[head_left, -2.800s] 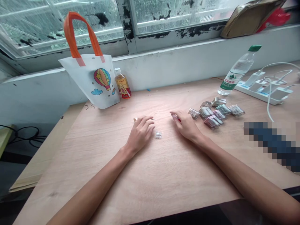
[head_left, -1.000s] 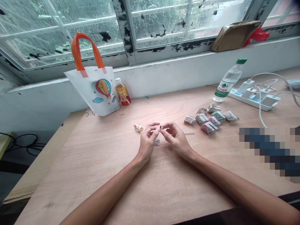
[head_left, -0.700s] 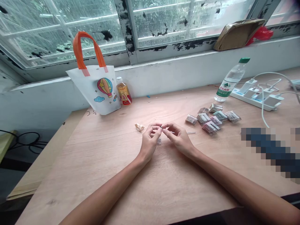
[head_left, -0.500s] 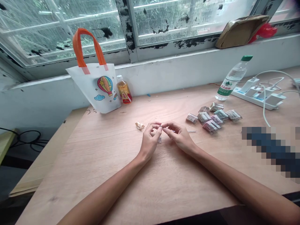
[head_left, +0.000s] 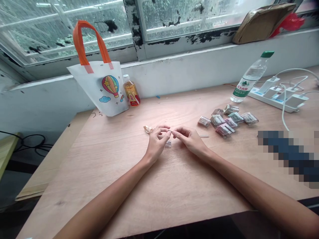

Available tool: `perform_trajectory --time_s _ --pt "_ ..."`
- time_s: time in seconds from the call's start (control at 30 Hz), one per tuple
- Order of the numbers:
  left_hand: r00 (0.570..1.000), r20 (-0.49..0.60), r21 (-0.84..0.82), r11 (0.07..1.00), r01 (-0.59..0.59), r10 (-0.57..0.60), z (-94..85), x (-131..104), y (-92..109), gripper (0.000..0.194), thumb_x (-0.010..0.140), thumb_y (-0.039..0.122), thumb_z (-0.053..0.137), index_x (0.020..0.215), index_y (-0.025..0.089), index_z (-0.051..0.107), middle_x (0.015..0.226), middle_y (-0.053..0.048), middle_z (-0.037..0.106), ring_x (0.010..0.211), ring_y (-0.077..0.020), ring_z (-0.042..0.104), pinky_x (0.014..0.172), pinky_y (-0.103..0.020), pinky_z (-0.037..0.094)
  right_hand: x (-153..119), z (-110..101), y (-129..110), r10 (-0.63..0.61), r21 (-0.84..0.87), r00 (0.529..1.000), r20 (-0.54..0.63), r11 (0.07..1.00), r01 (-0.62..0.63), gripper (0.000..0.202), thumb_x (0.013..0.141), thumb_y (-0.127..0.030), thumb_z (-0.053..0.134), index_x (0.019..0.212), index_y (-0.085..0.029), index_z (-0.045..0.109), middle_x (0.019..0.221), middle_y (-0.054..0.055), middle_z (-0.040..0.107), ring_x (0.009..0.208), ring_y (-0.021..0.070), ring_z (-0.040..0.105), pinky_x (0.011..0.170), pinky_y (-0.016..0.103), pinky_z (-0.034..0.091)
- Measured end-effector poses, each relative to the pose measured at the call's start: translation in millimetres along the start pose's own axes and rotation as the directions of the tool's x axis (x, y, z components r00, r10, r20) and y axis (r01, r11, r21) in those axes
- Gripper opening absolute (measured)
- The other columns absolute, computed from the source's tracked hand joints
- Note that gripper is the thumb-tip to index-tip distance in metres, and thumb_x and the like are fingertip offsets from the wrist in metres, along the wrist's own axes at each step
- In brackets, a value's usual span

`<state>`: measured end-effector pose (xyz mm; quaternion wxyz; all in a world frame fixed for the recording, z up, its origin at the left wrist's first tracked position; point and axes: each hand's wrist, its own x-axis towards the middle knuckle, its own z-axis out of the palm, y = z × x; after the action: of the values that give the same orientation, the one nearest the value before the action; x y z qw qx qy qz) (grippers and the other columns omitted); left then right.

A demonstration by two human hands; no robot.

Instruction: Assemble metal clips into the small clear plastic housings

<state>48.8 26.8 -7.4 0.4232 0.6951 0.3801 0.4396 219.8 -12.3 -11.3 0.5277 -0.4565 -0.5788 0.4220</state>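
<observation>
My left hand point(head_left: 156, 142) pinches a tiny dark piece point(head_left: 170, 130) between thumb and fingertips. It is too small to name. The fingertips of my right hand point(head_left: 188, 138) are closed at the other side of this piece, almost meeting the left ones. Beneath the left fingers a small clear and silvery part point(head_left: 168, 144), like a pencil sharpener, lies on the table. A thin metal rod point(head_left: 204, 136) sticks out beyond my right hand. Just behind my left hand rests a crumpled yellowish scrap point(head_left: 148, 129).
Several small clear-cased pencil sharpeners point(head_left: 225, 130) lie grouped at the right. Behind them stand a water bottle point(head_left: 245, 84) and a power strip point(head_left: 276, 99) with cables. A white bag point(head_left: 99, 86) and a drink bottle point(head_left: 132, 93) stand by the wall point(head_left: 169, 74).
The view has tilted slightly downward. My fingertips have parted a little, and more of the dark piece and of the clear part beneath shows.
</observation>
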Motion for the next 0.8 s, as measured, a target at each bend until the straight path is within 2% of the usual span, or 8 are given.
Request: perform_trajectory --time_s 0.13,0.4,0.5,0.57,0.67,0.73,0.8 --pt "0.997 -0.004 0.091 0.993 -0.081 0.082 -1.2 -1.1 2.2 0.017 0.091 0.033 0.065 0.081 0.02 0.067 0.111 -0.007 0.068 0.112 -0.0243 0.063 0.101 -0.045 0.048 0.1 -1.7 0.9 0.006 -0.003 1.0 -0.002 1.0 -0.006 0.033 0.089 -0.052 0.068 0.089 -0.019 0.07 0.088 0.004 0.07 0.084 0.0188 0.062 0.077 0.03 0.047" --pt "0.991 0.073 0.127 0.984 -0.122 0.113 -8.8 -5.3 8.9 0.015 0.093 0.031 0.062 0.082 0.021 0.066 0.109 -0.007 0.069 0.115 -0.0246 0.062 0.108 -0.045 0.045 -1.1 -0.9 -4.7 0.058 0.052 0.997 0.059 0.997 -0.061 0.035 0.086 -0.053 0.07 0.081 -0.019 0.069 0.081 0.002 0.067 0.076 0.0161 0.058 0.072 0.029 0.045" --pt "0.98 0.15 0.199 0.966 -0.162 0.134 -20.8 -11.2 11.3 0.013 0.096 0.032 0.059 0.097 0.022 0.068 0.121 -0.009 0.067 0.122 -0.026 0.059 0.111 -0.046 0.043 -2.2 1.4 -11.2 0.09 0.071 0.994 0.068 0.993 -0.095 0.037 0.084 -0.054 0.071 0.075 -0.019 0.067 0.075 0.001 0.064 0.07 0.0144 0.054 0.066 0.028 0.042" --pt "0.966 0.194 0.297 0.928 -0.227 0.174 -30.6 -15.9 11.3 0.024 0.095 0.033 0.061 0.117 0.023 0.064 0.133 -0.011 0.062 0.129 -0.0272 0.054 0.114 -0.048 0.04 -2.6 2.0 -14.1 0.111 0.075 0.992 0.062 0.991 -0.115 0.039 0.082 -0.055 0.072 0.07 -0.019 0.063 0.07 -0.001 0.06 0.065 0.0128 0.049 0.061 0.027 0.038" --pt "0.923 0.301 0.466 0.807 -0.362 0.24 -41.8 -20.4 8.1 0.047 0.092 0.035 0.067 0.136 0.024 0.053 0.142 -0.012 0.056 0.135 -0.0291 0.048 0.117 -0.05 0.037 -2.9 1.0 -15.1 0.168 0.06 0.985 0.048 0.984 -0.171 0.041 0.081 -0.057 0.071 0.071 -0.018 0.062 0.061 -0.004 0.05 0.057 0.0108 0.039 0.054 0.027 0.028" --pt "0.889 0.394 0.538 0.725 -0.43 0.234 -44.2 -20.4 4.6 0.049 0.093 0.036 0.067 0.138 0.024 0.052 0.144 -0.013 0.056 0.137 -0.0305 0.046 0.117 -0.051 0.037 -3.3 -0.2 -14.1 0.219 0.044 0.974 0.049 0.974 -0.221 0.042 0.081 -0.06 0.07 0.077 -0.018 0.064 0.057 -0.005 0.045 0.053 0.0101 0.034 0.051 0.027 0.021" --pt "0.864 0.456 0.574 0.671 -0.47 0.216 -43.3 -19.0 1.2 0.04 0.095 0.036 0.064 0.133 0.024 0.057 0.141 -0.012 0.058 0.137 -0.0306 0.046 0.116 -0.051 0.037 -4.2 -1.0 -13.1 0.249 0.037 0.966 0.063 0.967 -0.252 0.044 0.082 -0.061 0.069 0.077 -0.018 0.063 0.055 -0.006 0.043 0.051 0.0098 0.032 0.051 0.028 0.019"
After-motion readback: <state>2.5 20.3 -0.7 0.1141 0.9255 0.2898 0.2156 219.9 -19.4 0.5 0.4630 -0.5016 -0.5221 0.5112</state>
